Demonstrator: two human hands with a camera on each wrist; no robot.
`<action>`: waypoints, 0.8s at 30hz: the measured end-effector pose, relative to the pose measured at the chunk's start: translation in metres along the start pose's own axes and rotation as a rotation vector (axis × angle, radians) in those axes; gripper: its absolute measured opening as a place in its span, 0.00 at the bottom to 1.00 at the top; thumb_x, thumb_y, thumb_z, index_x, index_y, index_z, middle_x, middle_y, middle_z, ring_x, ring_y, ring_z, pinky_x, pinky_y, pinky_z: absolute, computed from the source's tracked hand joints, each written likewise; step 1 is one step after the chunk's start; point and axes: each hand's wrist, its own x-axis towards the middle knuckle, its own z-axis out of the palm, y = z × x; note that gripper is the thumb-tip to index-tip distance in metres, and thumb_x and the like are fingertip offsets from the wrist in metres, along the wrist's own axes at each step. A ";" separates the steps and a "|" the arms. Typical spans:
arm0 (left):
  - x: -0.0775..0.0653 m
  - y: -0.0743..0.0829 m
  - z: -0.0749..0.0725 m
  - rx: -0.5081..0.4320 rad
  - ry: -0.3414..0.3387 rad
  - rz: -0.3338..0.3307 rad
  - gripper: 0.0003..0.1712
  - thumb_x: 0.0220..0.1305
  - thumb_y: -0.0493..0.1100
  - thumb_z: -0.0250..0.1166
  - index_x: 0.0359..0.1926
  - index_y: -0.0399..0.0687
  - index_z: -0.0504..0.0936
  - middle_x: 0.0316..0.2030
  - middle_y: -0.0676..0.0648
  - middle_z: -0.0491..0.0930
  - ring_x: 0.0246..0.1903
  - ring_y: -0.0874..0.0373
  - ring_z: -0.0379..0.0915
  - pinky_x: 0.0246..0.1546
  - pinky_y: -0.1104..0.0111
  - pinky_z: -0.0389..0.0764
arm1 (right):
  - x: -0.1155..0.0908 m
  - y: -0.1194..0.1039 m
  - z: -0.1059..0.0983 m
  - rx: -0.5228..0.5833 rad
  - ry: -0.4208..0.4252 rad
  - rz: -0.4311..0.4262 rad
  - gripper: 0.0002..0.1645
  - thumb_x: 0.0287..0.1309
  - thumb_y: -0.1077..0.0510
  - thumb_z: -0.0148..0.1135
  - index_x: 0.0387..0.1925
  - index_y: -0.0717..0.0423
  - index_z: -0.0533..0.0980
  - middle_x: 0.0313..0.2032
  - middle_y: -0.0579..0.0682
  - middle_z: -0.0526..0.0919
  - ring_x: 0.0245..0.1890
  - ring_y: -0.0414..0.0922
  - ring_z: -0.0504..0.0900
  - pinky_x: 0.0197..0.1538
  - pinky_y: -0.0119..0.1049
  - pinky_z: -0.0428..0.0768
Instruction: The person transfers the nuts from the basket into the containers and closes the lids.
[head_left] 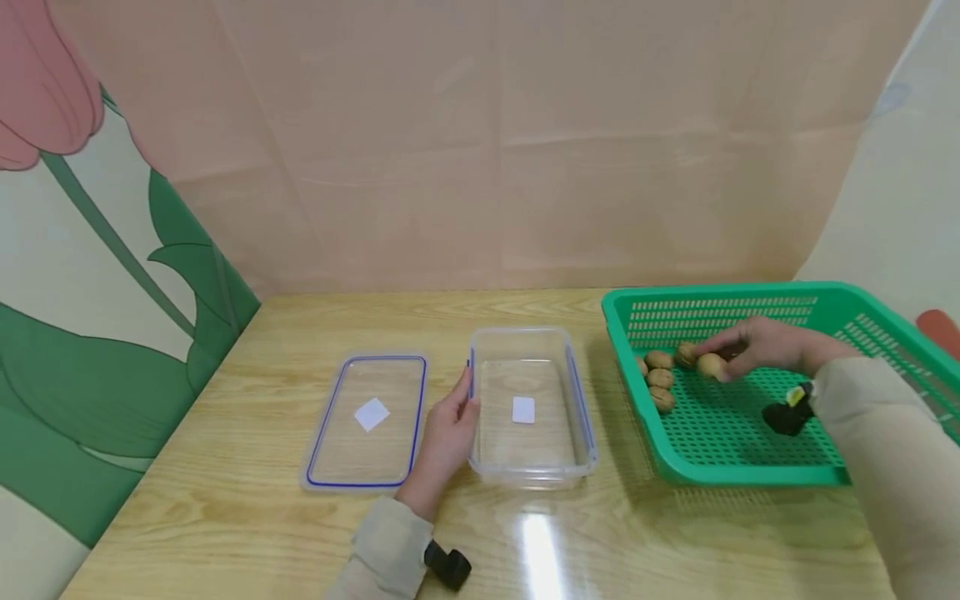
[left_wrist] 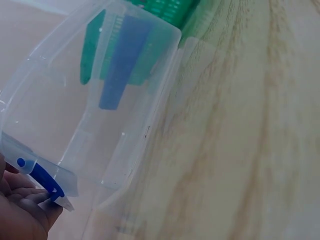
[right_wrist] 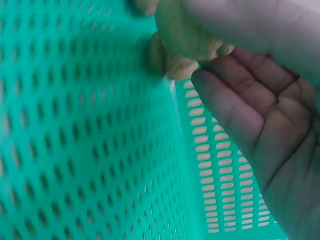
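Observation:
In the head view my right hand [head_left: 761, 346] reaches into the green basket [head_left: 750, 475] and pinches a walnut [head_left: 711, 367] between thumb and fingers. The same walnut [right_wrist: 185, 30] shows up close in the right wrist view, with another behind it. Several more walnuts [head_left: 660, 379] lie along the basket's left side. My left hand [head_left: 447, 433] holds the left side of a clear plastic container [head_left: 525, 479], which has no lid on. Close up in the left wrist view, the left fingers [left_wrist: 37, 200] are curled at a side latch with a blue strip [left_wrist: 47, 180].
A clear lid with a blue seal [head_left: 367, 483] lies flat on the wooden table [head_left: 247, 500], left of the container. White paper squares show at the lid and the container. A pinkish cloth [head_left: 480, 167] hangs behind the table.

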 end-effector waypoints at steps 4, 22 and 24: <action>0.000 0.000 0.000 -0.003 -0.001 -0.003 0.28 0.69 0.41 0.51 0.68 0.54 0.59 0.66 0.45 0.59 0.65 0.47 0.56 0.64 0.56 0.62 | 0.000 -0.012 0.000 0.063 0.034 -0.017 0.33 0.52 0.56 0.65 0.59 0.63 0.69 0.55 0.47 0.77 0.46 0.24 0.73 0.46 0.28 0.75; -0.001 0.002 0.000 0.001 0.004 0.007 0.28 0.68 0.40 0.51 0.68 0.52 0.60 0.66 0.43 0.60 0.65 0.47 0.56 0.64 0.56 0.61 | 0.019 -0.073 0.007 0.140 0.069 -0.310 0.25 0.54 0.66 0.61 0.56 0.60 0.73 0.49 0.39 0.81 0.49 0.31 0.77 0.47 0.23 0.76; -0.001 0.002 0.000 -0.002 0.006 0.017 0.28 0.68 0.40 0.51 0.68 0.51 0.60 0.66 0.42 0.60 0.65 0.46 0.56 0.64 0.56 0.61 | 0.021 -0.080 0.009 0.144 0.069 -0.318 0.25 0.54 0.66 0.62 0.56 0.60 0.73 0.49 0.38 0.81 0.49 0.31 0.77 0.47 0.23 0.76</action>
